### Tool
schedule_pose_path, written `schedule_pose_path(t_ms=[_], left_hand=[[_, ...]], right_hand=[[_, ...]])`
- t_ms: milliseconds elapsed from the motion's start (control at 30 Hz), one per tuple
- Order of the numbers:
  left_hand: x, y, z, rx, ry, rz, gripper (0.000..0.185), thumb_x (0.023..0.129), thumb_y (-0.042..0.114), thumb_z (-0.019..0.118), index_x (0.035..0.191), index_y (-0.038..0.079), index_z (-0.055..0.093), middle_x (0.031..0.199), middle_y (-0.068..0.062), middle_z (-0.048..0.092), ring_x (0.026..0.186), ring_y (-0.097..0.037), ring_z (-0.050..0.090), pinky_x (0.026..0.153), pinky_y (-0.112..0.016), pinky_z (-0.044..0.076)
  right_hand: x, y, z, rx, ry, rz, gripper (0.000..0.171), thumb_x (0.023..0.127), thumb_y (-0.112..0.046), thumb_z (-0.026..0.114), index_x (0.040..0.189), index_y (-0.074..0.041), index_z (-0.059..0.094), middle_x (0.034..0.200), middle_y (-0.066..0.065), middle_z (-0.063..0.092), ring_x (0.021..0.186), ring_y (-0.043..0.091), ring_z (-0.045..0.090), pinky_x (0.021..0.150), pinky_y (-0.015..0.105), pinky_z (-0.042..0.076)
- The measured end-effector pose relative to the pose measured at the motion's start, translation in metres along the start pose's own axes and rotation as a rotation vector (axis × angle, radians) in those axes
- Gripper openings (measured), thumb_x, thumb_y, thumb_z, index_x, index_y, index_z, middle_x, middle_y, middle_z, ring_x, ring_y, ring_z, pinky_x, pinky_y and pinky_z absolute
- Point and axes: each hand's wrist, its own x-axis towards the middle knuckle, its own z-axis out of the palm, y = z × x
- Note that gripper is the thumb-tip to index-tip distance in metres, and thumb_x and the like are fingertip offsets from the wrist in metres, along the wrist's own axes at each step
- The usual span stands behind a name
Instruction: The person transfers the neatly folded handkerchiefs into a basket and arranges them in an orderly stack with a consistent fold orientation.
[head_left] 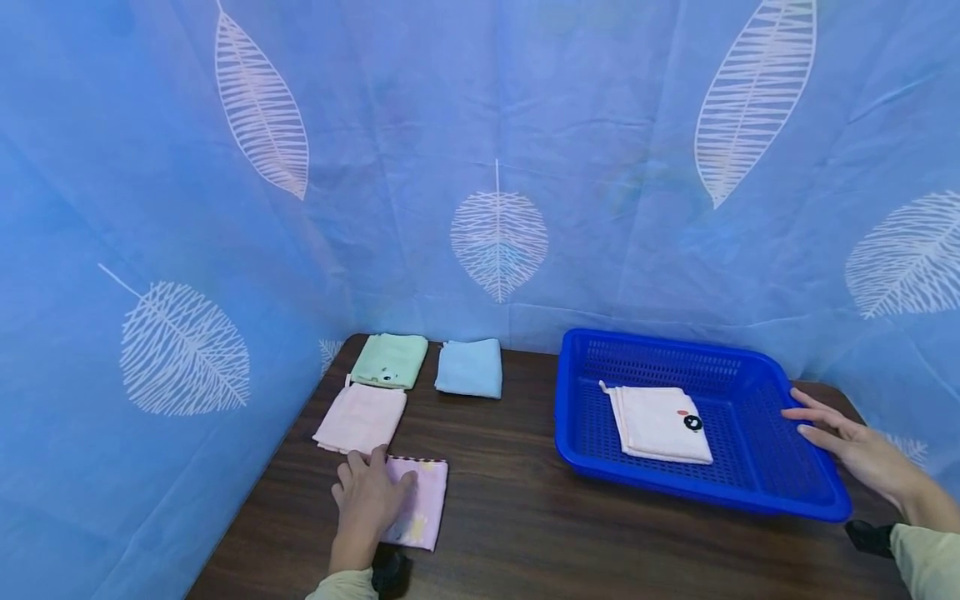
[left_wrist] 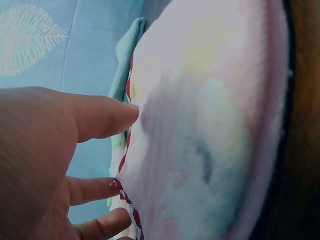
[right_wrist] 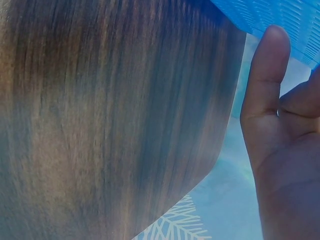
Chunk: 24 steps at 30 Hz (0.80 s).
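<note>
My left hand [head_left: 371,492] lies flat, fingers straight, on a folded pink cloth with a red-stitched edge [head_left: 420,502] near the table's front left. Close up, that cloth [left_wrist: 200,130] fills the left wrist view with my fingers [left_wrist: 100,117] touching its edge. My right hand [head_left: 840,433] is open, its fingers straight at the right rim of a blue plastic basket [head_left: 750,496]. A folded white cloth with a black and red mark [head_left: 660,423] lies inside the basket. The right wrist view has my thumb [right_wrist: 267,75] beside the basket's underside [right_wrist: 280,20].
Three more folded cloths lie at the back left: a pale pink one [head_left: 362,418], a green one [head_left: 390,361] and a light blue one [head_left: 469,367]. The dark wooden table [head_left: 517,525] is hemmed in by blue leaf-print curtains [head_left: 495,167] at the back and both sides.
</note>
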Motion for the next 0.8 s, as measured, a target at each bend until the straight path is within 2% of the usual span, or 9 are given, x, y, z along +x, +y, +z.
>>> schedule_pose_path(t_ms=[100, 367, 433, 533, 567, 633, 667, 733, 800], left_hand=[[-0.001, 0.000, 0.000, 0.011, -0.004, -0.001, 0.073, 0.087, 0.044, 0.073, 0.138, -0.003, 0.049, 0.123, -0.031, 0.043, 0.114, -0.050, 0.040, 0.090, -0.063, 0.035], [-0.002, 0.001, -0.003, 0.014, -0.004, -0.024, 0.072, 0.085, 0.043, 0.077, 0.128, -0.007, 0.047, 0.120, -0.034, 0.048, 0.111, -0.050, 0.045, 0.089, -0.063, 0.039], [-0.003, 0.000, -0.004, 0.020, -0.015, -0.049, 0.077, 0.085, 0.045, 0.076, 0.129, -0.009, 0.044, 0.121, -0.036, 0.047, 0.112, -0.052, 0.045, 0.090, -0.064, 0.040], [-0.004, -0.002, -0.008, 0.034, -0.034, -0.080, 0.086, 0.083, 0.049, 0.076, 0.132, -0.014, 0.042, 0.123, -0.040, 0.046, 0.115, -0.055, 0.044, 0.092, -0.067, 0.040], [-0.005, -0.003, -0.009, 0.038, -0.041, -0.089, 0.088, 0.083, 0.050, 0.076, 0.133, -0.015, 0.041, 0.124, -0.041, 0.046, 0.116, -0.056, 0.043, 0.093, -0.068, 0.040], [-0.005, -0.004, -0.012, 0.048, -0.051, -0.099, 0.090, 0.082, 0.051, 0.076, 0.132, -0.016, 0.042, 0.123, -0.041, 0.047, 0.116, -0.056, 0.043, 0.094, -0.069, 0.040], [-0.005, -0.005, -0.013, 0.050, -0.056, -0.101, 0.090, 0.081, 0.052, 0.076, 0.131, -0.016, 0.043, 0.122, -0.040, 0.047, 0.115, -0.055, 0.043, 0.093, -0.068, 0.041], [-0.005, -0.006, -0.015, 0.056, -0.067, -0.109, 0.090, 0.080, 0.053, 0.077, 0.128, -0.016, 0.044, 0.119, -0.039, 0.048, 0.112, -0.054, 0.045, 0.092, -0.067, 0.041], [-0.006, -0.006, -0.016, 0.062, -0.077, -0.120, 0.089, 0.079, 0.054, 0.078, 0.125, -0.016, 0.045, 0.117, -0.038, 0.049, 0.110, -0.052, 0.046, 0.092, -0.067, 0.042]], right_hand=[[-0.001, 0.000, 0.000, 0.006, 0.003, -0.005, 0.052, 0.112, -0.038, 0.035, 0.160, -0.017, 0.034, 0.148, -0.044, 0.001, 0.096, -0.034, 0.032, 0.077, 0.014, 0.051], [-0.001, -0.002, 0.001, -0.030, 0.021, 0.000, 0.053, 0.111, -0.041, 0.036, 0.158, -0.016, 0.036, 0.146, -0.046, -0.001, 0.106, -0.029, 0.035, 0.078, 0.013, 0.050], [-0.001, -0.002, 0.002, -0.034, 0.019, 0.003, 0.053, 0.112, -0.041, 0.036, 0.159, -0.016, 0.035, 0.146, -0.046, -0.001, 0.127, -0.017, 0.039, 0.078, 0.012, 0.050], [0.000, -0.002, 0.003, -0.027, 0.023, 0.003, 0.054, 0.112, -0.040, 0.035, 0.158, -0.014, 0.036, 0.146, -0.047, -0.003, 0.156, 0.024, 0.025, 0.077, 0.011, 0.047], [0.000, -0.002, 0.003, -0.024, 0.025, 0.003, 0.054, 0.112, -0.040, 0.035, 0.158, -0.014, 0.036, 0.146, -0.047, -0.003, 0.156, 0.040, 0.016, 0.076, 0.010, 0.046], [0.000, -0.001, 0.002, -0.020, 0.026, 0.002, 0.053, 0.112, -0.040, 0.035, 0.158, -0.014, 0.036, 0.146, -0.047, -0.004, 0.155, 0.045, 0.015, 0.076, 0.011, 0.046], [0.001, -0.001, 0.002, -0.017, 0.027, -0.001, 0.053, 0.112, -0.040, 0.035, 0.158, -0.014, 0.037, 0.147, -0.047, -0.004, 0.154, 0.037, 0.027, 0.075, 0.012, 0.047], [0.000, 0.000, 0.001, -0.017, 0.026, -0.003, 0.052, 0.112, -0.040, 0.035, 0.158, -0.016, 0.036, 0.148, -0.046, -0.004, 0.139, 0.003, 0.047, 0.075, 0.014, 0.049], [0.000, 0.001, 0.001, -0.013, 0.020, -0.006, 0.051, 0.112, -0.039, 0.035, 0.158, -0.017, 0.036, 0.150, -0.044, -0.005, 0.112, -0.024, 0.042, 0.076, 0.016, 0.051]])
